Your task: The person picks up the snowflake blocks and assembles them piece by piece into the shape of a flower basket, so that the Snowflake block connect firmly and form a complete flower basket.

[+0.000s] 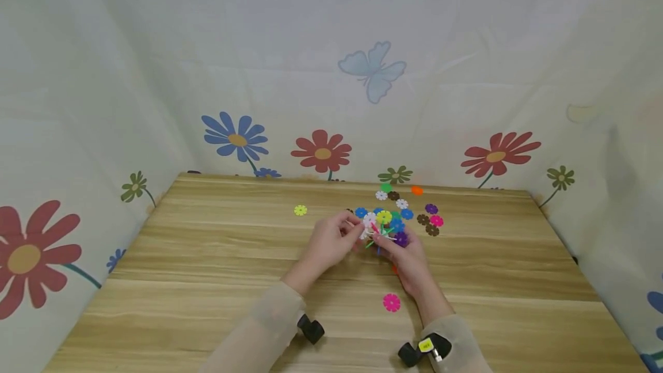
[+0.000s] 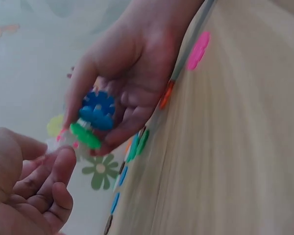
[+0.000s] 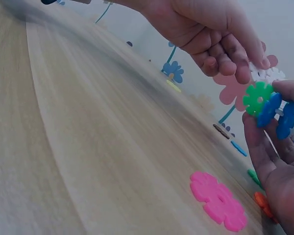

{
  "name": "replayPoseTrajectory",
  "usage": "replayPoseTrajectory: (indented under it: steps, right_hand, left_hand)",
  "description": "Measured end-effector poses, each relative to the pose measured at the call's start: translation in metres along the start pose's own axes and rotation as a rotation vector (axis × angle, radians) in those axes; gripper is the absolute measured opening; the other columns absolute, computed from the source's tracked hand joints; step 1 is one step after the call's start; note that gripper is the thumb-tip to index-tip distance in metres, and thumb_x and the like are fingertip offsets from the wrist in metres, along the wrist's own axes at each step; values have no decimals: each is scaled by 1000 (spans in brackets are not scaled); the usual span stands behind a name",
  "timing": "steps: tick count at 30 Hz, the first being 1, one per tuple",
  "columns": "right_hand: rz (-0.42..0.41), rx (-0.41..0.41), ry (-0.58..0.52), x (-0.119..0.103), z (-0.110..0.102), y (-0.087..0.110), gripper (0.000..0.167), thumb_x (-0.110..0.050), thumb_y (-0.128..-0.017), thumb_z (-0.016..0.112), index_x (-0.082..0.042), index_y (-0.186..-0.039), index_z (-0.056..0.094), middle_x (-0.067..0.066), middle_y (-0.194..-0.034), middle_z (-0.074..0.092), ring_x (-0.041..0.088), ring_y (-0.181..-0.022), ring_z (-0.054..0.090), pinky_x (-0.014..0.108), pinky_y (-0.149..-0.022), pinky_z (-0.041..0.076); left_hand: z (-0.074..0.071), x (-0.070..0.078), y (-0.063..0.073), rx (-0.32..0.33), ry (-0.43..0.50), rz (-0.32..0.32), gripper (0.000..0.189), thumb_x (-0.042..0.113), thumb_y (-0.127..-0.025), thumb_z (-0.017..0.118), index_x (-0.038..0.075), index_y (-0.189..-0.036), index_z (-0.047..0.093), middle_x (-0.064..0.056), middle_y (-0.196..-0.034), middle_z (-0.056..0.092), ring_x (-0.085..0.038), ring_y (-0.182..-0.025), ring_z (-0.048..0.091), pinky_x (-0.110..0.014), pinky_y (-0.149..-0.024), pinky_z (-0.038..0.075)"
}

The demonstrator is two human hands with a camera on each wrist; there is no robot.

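My right hand [image 1: 411,261] holds a cluster of joined plastic snowflake discs. In the right wrist view a green disc [image 3: 257,98] and a blue disc [image 3: 269,110] show in it. A yellow disc [image 1: 384,217] and a purple disc [image 1: 401,239] stand out of the cluster in the head view. My left hand [image 1: 331,239] pinches a white disc [image 3: 257,73] between thumb and fingertips, right at the cluster's left side. Both hands are raised over the table, and the fingers hide part of the cluster.
Loose discs lie on the wooden table [image 1: 217,281]: a pink one [image 1: 391,303] nearer me, a yellow one [image 1: 300,210] at the back left, and several at the back right, including an orange one [image 1: 416,190] and a brown one [image 1: 432,229]. A flower-printed curtain [image 1: 290,73] hangs behind.
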State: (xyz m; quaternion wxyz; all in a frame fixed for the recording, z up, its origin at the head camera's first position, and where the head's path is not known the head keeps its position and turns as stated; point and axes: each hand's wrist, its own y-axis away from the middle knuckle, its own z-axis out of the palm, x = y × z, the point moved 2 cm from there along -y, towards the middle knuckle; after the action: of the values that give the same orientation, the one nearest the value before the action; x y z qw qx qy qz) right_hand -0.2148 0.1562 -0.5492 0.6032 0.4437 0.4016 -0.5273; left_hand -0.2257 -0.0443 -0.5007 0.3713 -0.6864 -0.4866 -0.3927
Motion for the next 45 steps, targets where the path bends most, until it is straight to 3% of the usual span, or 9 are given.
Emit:
replayPoseTrajectory:
  steps: [3, 9, 12, 15, 21, 26, 32, 40, 45]
  right_hand:
    - [-4, -10, 17, 2, -1, -1, 53, -7, -99, 80, 0, -146, 55, 13, -131, 72, 20, -110, 75, 37, -98, 62]
    - [-22, -11, -75, 1, -1, -1, 30, -6, -103, 74, -1, -130, 61, 5, -107, 79, 19, -98, 77, 35, -93, 63]
    - [-10, -7, -103, 1, -2, -1, 27, -7, -105, 72, -3, -129, 60, 5, -106, 79, 19, -96, 78, 35, -94, 63]
    - [-1, -11, -101, 1, -2, -1, 31, -7, -106, 72, -3, -133, 58, 6, -111, 79, 21, -100, 79, 38, -99, 62]
    - [20, 3, -88, 1, -3, -2, 30, -8, -105, 73, -5, -130, 58, 4, -109, 76, 22, -99, 78, 39, -99, 62]
    - [28, 5, -104, 0, -2, -1, 24, -8, -106, 71, -6, -127, 59, 3, -108, 76, 20, -98, 78, 34, -96, 62]
    - [29, 13, -119, -1, -1, -1, 22, -13, -109, 69, -6, -127, 59, 3, -105, 77, 20, -101, 79, 31, -99, 61]
    - [38, 4, -133, 0, -1, -1, 22, -11, -110, 66, -3, -127, 56, 7, -109, 72, 23, -102, 78, 35, -98, 62]
    - [43, -9, -149, 0, -1, -1, 26, -9, -109, 67, 0, -130, 55, 9, -111, 75, 25, -105, 79, 36, -99, 62]
  left_hand:
    - [-16, -13, -7, 53, -28, -27, 19, 28, -109, 70, 11, -115, 74, -8, -90, 78, -31, -80, 76, -32, -59, 55]
    - [-64, -57, -17, 273, -264, -137, 25, 26, -102, 75, 6, -116, 76, -8, -103, 77, -26, -95, 73, -44, -85, 60]
    - [-81, -76, -20, 310, -335, -166, 33, 23, -100, 76, 1, -124, 74, -15, -113, 75, -33, -105, 70, -50, -94, 57]
    - [-90, -88, -21, 309, -382, -153, 42, 22, -99, 76, -3, -133, 71, -24, -125, 69, -41, -117, 63, -54, -103, 52]
    - [-94, -95, -20, 252, -412, -164, 54, 22, -101, 74, -5, -147, 64, -30, -142, 54, -48, -133, 52, -59, -115, 43]
    - [-92, -95, -17, 232, -440, -175, 51, 23, -103, 74, -2, -146, 66, -30, -143, 51, -48, -134, 50, -58, -114, 42]
    - [-92, -94, -16, 242, -438, -154, 42, 22, -102, 78, 3, -139, 72, -27, -140, 53, -47, -130, 52, -58, -111, 43]
    - [-90, -94, -19, 242, -433, -140, 28, 18, -98, 81, 3, -122, 77, -22, -129, 61, -42, -124, 57, -55, -109, 45]
    - [-87, -88, -19, 199, -438, -141, 22, 15, -92, 84, 2, -107, 74, -17, -112, 67, -36, -107, 63, -51, -99, 51]
